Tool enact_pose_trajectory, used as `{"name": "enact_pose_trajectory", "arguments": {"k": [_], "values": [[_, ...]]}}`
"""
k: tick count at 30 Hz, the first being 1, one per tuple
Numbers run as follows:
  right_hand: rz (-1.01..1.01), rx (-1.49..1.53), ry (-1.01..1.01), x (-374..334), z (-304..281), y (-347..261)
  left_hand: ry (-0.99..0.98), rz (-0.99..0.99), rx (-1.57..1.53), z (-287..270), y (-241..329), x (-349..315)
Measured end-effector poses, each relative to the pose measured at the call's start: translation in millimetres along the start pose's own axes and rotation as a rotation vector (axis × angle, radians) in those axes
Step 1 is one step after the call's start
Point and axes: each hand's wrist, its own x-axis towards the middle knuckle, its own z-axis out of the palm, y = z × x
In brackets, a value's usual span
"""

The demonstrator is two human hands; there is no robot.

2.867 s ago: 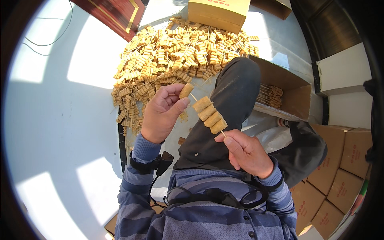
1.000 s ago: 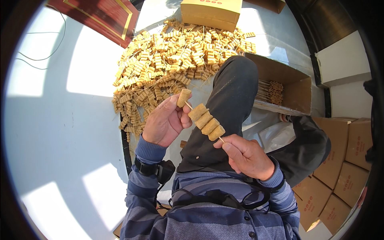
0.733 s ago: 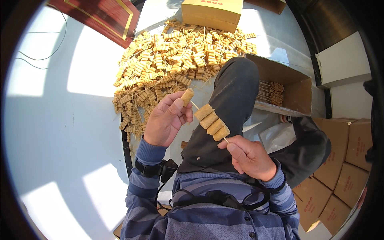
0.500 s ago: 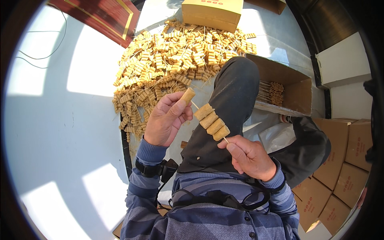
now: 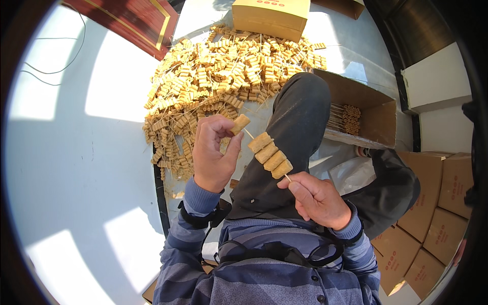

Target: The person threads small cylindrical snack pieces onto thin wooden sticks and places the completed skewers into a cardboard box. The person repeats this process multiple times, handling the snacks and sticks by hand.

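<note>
A wooden skewer carries several tan, rolled pieces (image 5: 271, 155) that look like dried bean-curd rolls, pressed side by side. My right hand (image 5: 321, 200) pinches the bare lower end of this skewer over my lap. At its upper end, my left hand (image 5: 217, 151) grips a single roll (image 5: 240, 123) between thumb and fingers, and the skewer's tip reaches that roll. A short bare length of stick shows between the single roll and the others. Beyond my hands lies a large heap of similar skewers (image 5: 218, 71).
An open cardboard box (image 5: 378, 109) to the right of my knee holds skewers stacked in rows. Another carton (image 5: 269, 19) stands behind the heap. Closed cartons (image 5: 422, 178) are stacked at the right. A red panel (image 5: 127, 20) with a gold stripe lies at the far left.
My left hand has turned, its wrist shifting right, and its fingers now hold the single roll from above and below. The skewer and my right hand stay nearly in place.
</note>
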Motion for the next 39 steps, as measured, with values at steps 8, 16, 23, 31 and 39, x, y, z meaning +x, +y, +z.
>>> {"name": "enact_pose_trajectory", "arguments": {"k": [8, 16, 23, 31, 39], "values": [[0.030, 0.000, 0.001, 3.3, -1.1, 2.4, -0.033, 0.061, -0.084, -0.7, -2.4, 0.7], [0.051, -0.020, -0.001, 4.4, 1.7, 2.7, -0.070, 0.046, -0.115, -5.2, -3.5, -1.0], [0.051, -0.036, 0.005, 6.3, 3.4, 1.7, 0.073, 0.077, -0.073, -3.3, -8.5, -1.8], [0.061, -0.043, -0.015, 6.2, 4.2, 0.4, 0.098, 0.226, 0.251, -6.8, -10.2, -2.6], [0.028, -0.003, -0.007, 2.8, 5.3, -2.2, 0.067, 0.299, 0.395, -4.1, -4.8, -3.9]]}}
